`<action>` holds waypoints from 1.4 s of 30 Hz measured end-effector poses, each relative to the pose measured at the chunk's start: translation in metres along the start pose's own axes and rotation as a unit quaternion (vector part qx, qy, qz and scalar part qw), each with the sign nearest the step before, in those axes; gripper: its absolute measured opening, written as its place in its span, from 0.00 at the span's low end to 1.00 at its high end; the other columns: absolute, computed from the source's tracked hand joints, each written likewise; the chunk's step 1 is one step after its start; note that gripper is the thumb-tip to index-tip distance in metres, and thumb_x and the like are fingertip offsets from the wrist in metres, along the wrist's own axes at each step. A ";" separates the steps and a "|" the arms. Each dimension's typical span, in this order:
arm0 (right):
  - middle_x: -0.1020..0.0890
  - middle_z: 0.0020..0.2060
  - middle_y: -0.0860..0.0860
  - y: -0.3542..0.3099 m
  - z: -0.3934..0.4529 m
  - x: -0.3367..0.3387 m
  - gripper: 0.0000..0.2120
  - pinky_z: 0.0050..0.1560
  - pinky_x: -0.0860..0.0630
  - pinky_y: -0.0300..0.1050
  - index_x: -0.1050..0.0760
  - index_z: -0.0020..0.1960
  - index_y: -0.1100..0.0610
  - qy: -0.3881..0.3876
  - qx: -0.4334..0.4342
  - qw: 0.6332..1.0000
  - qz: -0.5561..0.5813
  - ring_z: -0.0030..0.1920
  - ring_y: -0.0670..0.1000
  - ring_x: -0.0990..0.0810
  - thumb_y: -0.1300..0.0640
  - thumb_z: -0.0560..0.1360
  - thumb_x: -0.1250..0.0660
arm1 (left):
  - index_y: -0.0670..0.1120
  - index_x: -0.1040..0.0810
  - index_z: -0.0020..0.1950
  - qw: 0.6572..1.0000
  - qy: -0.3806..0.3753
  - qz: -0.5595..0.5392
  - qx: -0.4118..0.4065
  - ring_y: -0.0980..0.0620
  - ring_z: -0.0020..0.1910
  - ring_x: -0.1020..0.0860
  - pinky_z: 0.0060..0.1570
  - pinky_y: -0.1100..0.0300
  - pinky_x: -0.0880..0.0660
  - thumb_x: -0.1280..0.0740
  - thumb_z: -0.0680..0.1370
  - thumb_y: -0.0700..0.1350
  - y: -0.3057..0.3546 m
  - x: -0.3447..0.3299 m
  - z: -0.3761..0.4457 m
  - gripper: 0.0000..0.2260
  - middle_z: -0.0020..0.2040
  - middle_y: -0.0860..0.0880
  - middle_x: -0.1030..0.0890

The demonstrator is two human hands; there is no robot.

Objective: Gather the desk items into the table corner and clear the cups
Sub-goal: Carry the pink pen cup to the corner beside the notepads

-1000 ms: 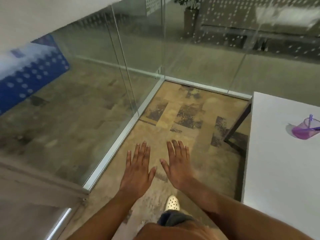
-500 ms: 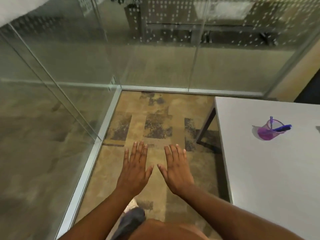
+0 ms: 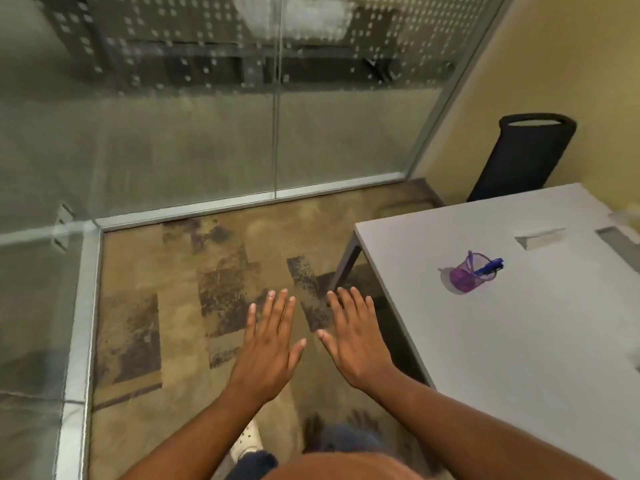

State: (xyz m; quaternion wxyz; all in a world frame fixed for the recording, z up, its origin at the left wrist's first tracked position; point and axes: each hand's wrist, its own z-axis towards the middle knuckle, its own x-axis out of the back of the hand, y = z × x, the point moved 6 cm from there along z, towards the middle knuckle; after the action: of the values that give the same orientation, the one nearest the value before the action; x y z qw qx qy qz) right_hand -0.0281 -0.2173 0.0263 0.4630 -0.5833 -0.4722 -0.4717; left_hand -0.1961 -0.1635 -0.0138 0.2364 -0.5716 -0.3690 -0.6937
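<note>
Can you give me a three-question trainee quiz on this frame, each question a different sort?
1. True or false: the left hand and right hand are both flat, fingers straight, holding nothing.
2. Multiple choice: the blue pen is A) lying flat on the table, B) leaning inside the purple cup, C) on the carpet.
3. Fill in: behind the table's far edge stands a black ____.

Key: 1 true; 2 B; 3 chair.
</note>
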 end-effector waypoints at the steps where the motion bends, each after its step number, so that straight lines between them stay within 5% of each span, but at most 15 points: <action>1: 0.49 0.84 0.57 0.008 0.007 0.005 0.36 0.83 0.56 0.64 0.54 0.85 0.54 0.004 -0.027 1.000 0.000 0.84 0.59 0.57 0.34 0.84 0.59 | 0.43 0.52 0.86 1.000 -0.009 -0.004 -0.025 0.45 0.86 0.58 0.81 0.39 0.56 0.49 0.85 0.61 0.002 0.001 0.019 0.35 0.87 0.45 0.55; 11: 0.50 0.85 0.55 0.152 0.026 0.022 0.39 0.82 0.58 0.61 0.55 0.85 0.51 0.088 -0.297 0.949 0.053 0.84 0.59 0.54 0.30 0.81 0.65 | 0.44 0.54 0.86 0.965 -0.063 -0.020 -0.253 0.46 0.85 0.61 0.81 0.39 0.57 0.47 0.86 0.62 0.112 -0.034 0.185 0.35 0.87 0.46 0.57; 20: 0.39 0.82 0.58 0.291 0.029 0.022 0.38 0.75 0.33 0.66 0.44 0.84 0.55 0.164 -0.459 0.863 0.129 0.80 0.62 0.38 0.31 0.83 0.54 | 0.47 0.48 0.86 0.921 -0.092 -0.002 -0.379 0.40 0.85 0.51 0.79 0.33 0.51 0.51 0.83 0.69 0.236 -0.075 0.325 0.38 0.87 0.44 0.49; 26: 0.30 0.78 0.55 0.348 0.022 0.019 0.39 0.74 0.29 0.59 0.40 0.82 0.55 0.198 -0.518 0.813 0.175 0.76 0.59 0.27 0.29 0.82 0.54 | 0.47 0.44 0.84 0.912 -0.154 0.000 -0.380 0.38 0.82 0.45 0.79 0.37 0.56 0.50 0.79 0.74 0.281 -0.112 0.386 0.42 0.84 0.42 0.38; 31: 0.47 0.84 0.49 0.375 0.020 -0.002 0.43 0.79 0.46 0.42 0.56 0.85 0.51 0.188 -0.571 0.755 0.260 0.83 0.50 0.45 0.30 0.80 0.45 | 0.48 0.43 0.82 0.889 -0.240 -0.004 -0.389 0.40 0.80 0.46 0.78 0.42 0.57 0.51 0.74 0.79 0.302 -0.153 0.419 0.47 0.81 0.42 0.33; 35: 0.50 0.84 0.48 0.395 0.024 -0.015 0.47 0.79 0.40 0.45 0.59 0.84 0.50 0.158 -0.621 0.690 0.336 0.83 0.51 0.47 0.34 0.78 0.36 | 0.46 0.34 0.79 0.854 -0.340 0.018 -0.394 0.35 0.76 0.31 0.77 0.47 0.57 0.51 0.73 0.80 0.303 -0.198 0.439 0.48 0.79 0.42 0.28; 38: 0.49 0.84 0.50 0.405 0.031 -0.017 0.50 0.78 0.39 0.46 0.58 0.84 0.51 0.152 -0.641 0.652 0.376 0.83 0.52 0.45 0.34 0.76 0.32 | 0.43 0.36 0.81 0.835 -0.331 0.058 -0.436 0.36 0.77 0.30 0.79 0.50 0.60 0.50 0.73 0.81 0.310 -0.210 0.455 0.51 0.82 0.44 0.38; 41: 0.47 0.83 0.51 0.417 0.035 -0.018 0.52 0.77 0.38 0.45 0.55 0.84 0.53 0.140 -0.646 0.638 0.396 0.81 0.52 0.41 0.37 0.74 0.27 | 0.48 0.62 0.85 0.828 -0.352 0.007 -0.437 0.46 0.84 0.61 0.78 0.50 0.67 0.42 0.75 0.77 0.327 -0.210 0.470 0.53 0.82 0.51 0.68; 42: 0.46 0.83 0.51 0.421 0.037 -0.020 0.53 0.76 0.38 0.43 0.54 0.84 0.53 0.136 -0.647 0.632 0.405 0.81 0.51 0.41 0.38 0.73 0.25 | 0.50 0.66 0.85 0.819 -0.376 -0.006 -0.434 0.48 0.84 0.63 0.78 0.50 0.65 0.39 0.75 0.75 0.330 -0.215 0.473 0.53 0.81 0.53 0.70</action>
State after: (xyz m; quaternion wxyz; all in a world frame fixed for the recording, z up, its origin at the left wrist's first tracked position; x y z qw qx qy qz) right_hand 0.3899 -0.2361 -0.0380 0.1703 -0.7952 0.3060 -0.4950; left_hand 0.3942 -0.0171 -0.1064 -0.1973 -0.8292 -0.0929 -0.5146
